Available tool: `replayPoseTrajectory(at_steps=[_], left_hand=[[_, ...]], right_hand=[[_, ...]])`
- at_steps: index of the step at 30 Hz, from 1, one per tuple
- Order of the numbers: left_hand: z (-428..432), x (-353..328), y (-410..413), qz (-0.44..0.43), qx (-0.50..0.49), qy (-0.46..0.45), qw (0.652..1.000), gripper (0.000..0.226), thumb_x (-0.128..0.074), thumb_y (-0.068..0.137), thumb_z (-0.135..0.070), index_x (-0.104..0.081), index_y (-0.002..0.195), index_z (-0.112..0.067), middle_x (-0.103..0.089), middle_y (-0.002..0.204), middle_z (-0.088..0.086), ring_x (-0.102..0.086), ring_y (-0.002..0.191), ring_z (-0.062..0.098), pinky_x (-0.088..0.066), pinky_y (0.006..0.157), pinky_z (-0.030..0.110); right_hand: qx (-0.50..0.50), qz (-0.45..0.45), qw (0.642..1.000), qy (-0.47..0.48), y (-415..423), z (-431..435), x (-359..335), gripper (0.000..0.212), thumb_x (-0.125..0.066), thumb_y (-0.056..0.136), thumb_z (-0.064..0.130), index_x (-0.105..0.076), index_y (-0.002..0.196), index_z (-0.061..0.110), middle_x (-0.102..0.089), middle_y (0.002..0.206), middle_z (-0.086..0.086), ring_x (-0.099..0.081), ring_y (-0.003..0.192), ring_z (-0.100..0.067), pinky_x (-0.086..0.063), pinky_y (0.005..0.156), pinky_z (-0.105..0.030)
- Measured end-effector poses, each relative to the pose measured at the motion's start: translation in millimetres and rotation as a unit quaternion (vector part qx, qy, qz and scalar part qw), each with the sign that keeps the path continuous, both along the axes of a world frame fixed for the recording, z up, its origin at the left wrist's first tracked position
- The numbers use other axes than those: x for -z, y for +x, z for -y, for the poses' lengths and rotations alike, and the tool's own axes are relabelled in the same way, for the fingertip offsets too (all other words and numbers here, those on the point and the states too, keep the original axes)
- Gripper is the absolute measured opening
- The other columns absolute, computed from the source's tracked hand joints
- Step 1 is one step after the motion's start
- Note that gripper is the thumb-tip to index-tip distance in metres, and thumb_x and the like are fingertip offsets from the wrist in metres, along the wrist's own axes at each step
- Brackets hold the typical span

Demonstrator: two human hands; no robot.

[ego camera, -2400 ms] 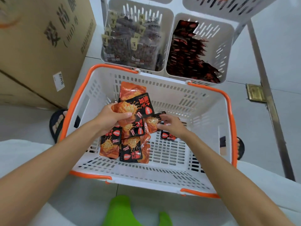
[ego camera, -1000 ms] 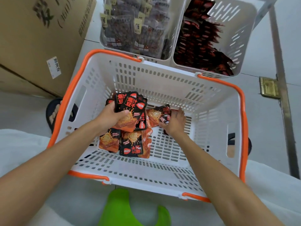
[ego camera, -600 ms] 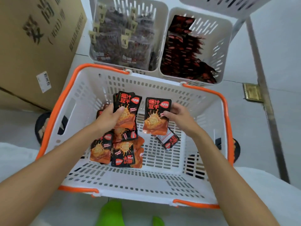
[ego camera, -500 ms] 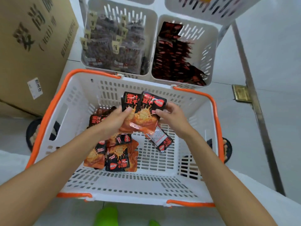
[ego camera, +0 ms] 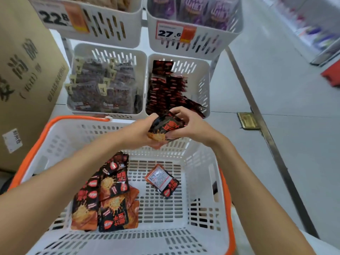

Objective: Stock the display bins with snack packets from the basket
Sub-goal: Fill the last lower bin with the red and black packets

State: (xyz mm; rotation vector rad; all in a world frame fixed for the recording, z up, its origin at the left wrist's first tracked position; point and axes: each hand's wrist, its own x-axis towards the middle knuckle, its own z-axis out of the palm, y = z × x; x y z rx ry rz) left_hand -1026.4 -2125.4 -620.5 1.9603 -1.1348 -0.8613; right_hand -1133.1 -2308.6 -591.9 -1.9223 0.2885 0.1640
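A stack of black-and-orange snack packets (ego camera: 164, 128) is clasped between my left hand (ego camera: 140, 134) and my right hand (ego camera: 187, 124), above the far rim of the white basket with orange handles (ego camera: 204, 181). More of the same packets (ego camera: 104, 196) lie in the basket's left half, and one packet (ego camera: 162, 180) lies label side up near its middle. Just beyond the basket stands a white bin (ego camera: 201, 83) part-filled with matching dark red packets (ego camera: 165, 91). To its left a second bin (ego camera: 108, 50) holds dark packets with yellow tags.
Two upper bins carry price tags, 22.8 (ego camera: 55, 17) and 27.6 (ego camera: 169, 33); the right one holds purple packets. A large cardboard box (ego camera: 27, 74) stands close on the left. A metal floor rail (ego camera: 265, 129) runs along the right, with grey floor beyond it.
Both hands have lifted the gathered packets up out of the basket bottom to its far rim, towards the red-packet bin. The view has tilted up, showing the upper bins.
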Motion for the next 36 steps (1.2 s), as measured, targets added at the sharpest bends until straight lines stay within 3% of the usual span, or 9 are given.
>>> replayPoseTrajectory(at_steps=[4, 8, 12, 15, 20, 24, 28, 33, 36], left_hand=[[46.7, -9.2, 35.3, 0.105, -0.009, 0.025, 0.994, 0.066, -0.084, 0.075, -0.037, -0.037, 0.118, -0.021, -0.062, 0.112, 0.001, -0.063, 0.092, 0.008, -0.049, 0.067, 0.017], [75.2, 7.0, 73.0, 0.159, -0.034, 0.038, 0.986, 0.115, -0.078, 0.075, -0.053, -0.006, 0.158, -0.022, -0.015, 0.165, 0.002, -0.023, 0.148, 0.019, -0.026, 0.119, 0.034], [95.6, 38.8, 97.7, 0.318, 0.033, 0.152, 0.935, 0.101, -0.055, 0.085, -0.068, 0.0, 0.158, -0.024, 0.009, 0.166, 0.003, 0.011, 0.152, 0.023, -0.002, 0.124, 0.047], [107.2, 63.3, 106.3, 0.374, 0.061, 0.192, 0.905, 0.096, -0.03, 0.085, -0.08, 0.008, 0.157, -0.03, 0.02, 0.164, 0.002, 0.026, 0.148, 0.022, 0.012, 0.12, 0.053], [103.0, 98.3, 114.4, 0.422, 0.058, 0.206, 0.881, 0.101, 0.001, 0.073, -0.085, 0.018, 0.155, -0.028, 0.019, 0.164, 0.008, 0.024, 0.149, 0.025, 0.016, 0.119, 0.05], [101.7, 107.6, 114.7, 0.452, 0.043, 0.183, 0.872, 0.1, 0.005, 0.074, -0.084, 0.015, 0.156, -0.026, 0.014, 0.164, 0.01, 0.019, 0.151, 0.025, 0.016, 0.119, 0.048], [100.9, 107.0, 114.0, 0.449, 0.041, 0.173, 0.876, 0.102, 0.004, 0.074, -0.085, 0.013, 0.156, -0.026, 0.011, 0.165, 0.011, 0.016, 0.151, 0.025, 0.014, 0.119, 0.048], [99.7, 91.5, 110.9, 0.385, 0.034, 0.169, 0.906, 0.095, -0.02, 0.083, -0.08, 0.003, 0.158, -0.027, 0.01, 0.166, 0.008, 0.016, 0.152, 0.021, 0.012, 0.121, 0.044], [92.1, 73.4, 101.2, 0.275, -0.031, 0.094, 0.956, 0.076, -0.048, 0.096, -0.057, -0.019, 0.157, -0.023, -0.005, 0.166, 0.006, 0.001, 0.153, 0.019, -0.003, 0.124, 0.04]], right_hand=[[-0.015, 0.019, 0.999, 0.025, 7.4, 34.4, -10.5, 0.023, -0.079, 0.08, 0.011, -0.071, 0.101, 0.015, -0.073, 0.093, -0.011, -0.073, 0.087, -0.027, -0.062, 0.076, -0.042], [0.187, 0.127, 0.968, -0.111, 18.6, 96.6, -8.5, 0.016, -0.076, 0.079, 0.012, -0.071, 0.081, 0.027, -0.068, 0.065, 0.013, -0.064, 0.062, -0.004, -0.055, 0.062, -0.028], [0.231, 0.159, 0.929, -0.243, 48.4, 135.6, 21.6, 0.024, -0.072, 0.085, 0.025, -0.072, 0.109, 0.025, -0.067, 0.086, 0.023, -0.06, 0.077, 0.011, -0.046, 0.074, -0.009], [0.133, 0.066, 0.907, -0.393, 74.1, 151.5, 58.3, 0.034, -0.064, 0.093, 0.032, -0.065, 0.126, 0.023, -0.067, 0.118, 0.001, -0.062, 0.102, -0.013, -0.046, 0.086, -0.025], [-0.018, 0.035, 0.862, -0.506, 96.3, 168.7, 90.3, 0.04, -0.06, 0.095, 0.034, -0.058, 0.129, 0.013, -0.063, 0.118, -0.015, -0.061, 0.101, -0.037, -0.049, 0.086, -0.041], [-0.049, -0.059, 0.904, -0.421, 115.6, 175.2, 90.8, 0.081, -0.055, 0.072, 0.078, -0.044, 0.128, 0.021, -0.053, 0.125, -0.005, -0.055, 0.102, -0.024, -0.047, 0.083, -0.037], [-0.036, -0.088, 0.921, -0.378, 122.9, 169.5, 102.9, 0.111, -0.051, 0.049, 0.092, -0.033, 0.13, 0.019, -0.043, 0.128, -0.002, -0.047, 0.105, -0.019, -0.041, 0.085, -0.033], [0.007, -0.132, 0.931, -0.342, 130.2, 161.0, 104.2, 0.1, -0.067, 0.069, 0.075, -0.028, 0.14, 0.016, -0.035, 0.143, -0.007, -0.041, 0.127, -0.024, -0.037, 0.103, -0.038], [0.07, -0.054, 0.931, -0.355, 115.2, 142.3, 86.2, 0.09, -0.068, 0.079, 0.063, -0.033, 0.145, 0.013, -0.035, 0.147, -0.008, -0.037, 0.135, -0.024, -0.031, 0.111, -0.034]])
